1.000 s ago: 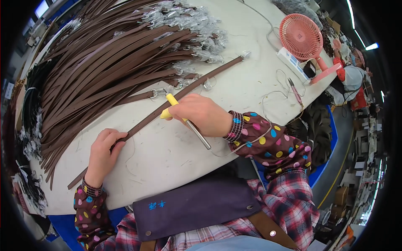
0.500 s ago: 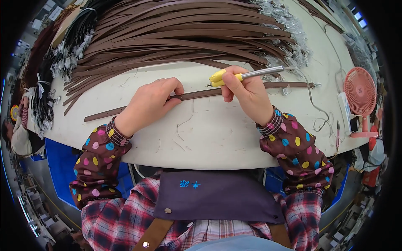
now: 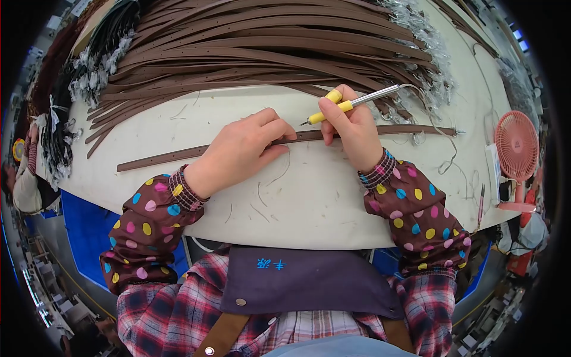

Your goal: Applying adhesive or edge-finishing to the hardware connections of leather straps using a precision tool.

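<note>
A brown belt (image 3: 166,157) lies across the table in front of me, its right end wrapped in a bit of clear plastic. My left hand (image 3: 241,149) pinches the belt near its middle, fingertips at its far edge and thumb at the near side. My right hand (image 3: 357,131) grips a corded pen-shaped tool (image 3: 375,96) with a yellow grip, a silver barrel and a thin dark tip. That tip points left, just above the belt and close to my left fingertips. Something yellow covers my right index fingertip.
Behind lies a big pile of brown belts (image 3: 267,44), plastic-wrapped at the right ends. Black straps (image 3: 56,131) hang off the left edge. A pink fan (image 3: 516,146) and a slim pointed tool (image 3: 480,208) are at right. Loose threads (image 3: 259,211) dot the white table (image 3: 321,220).
My left hand has slid right along the belt, closer to my right hand. The tool's tip has shifted slightly right, and my right index finger is lifted off its grip. The whole view has shifted a little.
</note>
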{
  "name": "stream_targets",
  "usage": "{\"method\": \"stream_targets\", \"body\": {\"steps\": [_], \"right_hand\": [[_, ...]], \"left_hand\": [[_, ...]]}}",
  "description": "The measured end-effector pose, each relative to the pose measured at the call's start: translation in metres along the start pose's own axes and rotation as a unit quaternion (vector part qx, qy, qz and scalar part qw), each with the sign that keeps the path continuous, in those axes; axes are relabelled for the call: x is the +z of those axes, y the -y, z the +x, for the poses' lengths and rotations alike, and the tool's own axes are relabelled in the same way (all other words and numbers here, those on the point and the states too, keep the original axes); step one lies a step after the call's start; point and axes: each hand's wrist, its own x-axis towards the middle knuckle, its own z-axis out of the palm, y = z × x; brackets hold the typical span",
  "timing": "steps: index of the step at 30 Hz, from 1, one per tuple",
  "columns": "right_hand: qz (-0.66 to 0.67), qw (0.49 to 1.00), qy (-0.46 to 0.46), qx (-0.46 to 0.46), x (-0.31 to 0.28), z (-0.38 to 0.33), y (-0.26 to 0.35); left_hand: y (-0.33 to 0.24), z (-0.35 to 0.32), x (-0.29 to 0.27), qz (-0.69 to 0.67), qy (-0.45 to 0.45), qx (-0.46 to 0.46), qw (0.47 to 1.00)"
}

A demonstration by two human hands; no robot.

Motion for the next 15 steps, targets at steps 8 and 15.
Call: {"method": "stream_targets", "body": {"steps": [8,15], "right_hand": [[0.001,1.0,0.006,-0.02,-0.001,-0.003,0.003],[0.065,0.997,-0.052,-0.012,0.001,-0.004,0.001]], "left_hand": [[0.006,-0.001,0.002,-0.038,-0.031,-0.005,0.999],[-0.001,0.001,-0.007,-0.023,0.021,-0.008,0.999]]}}
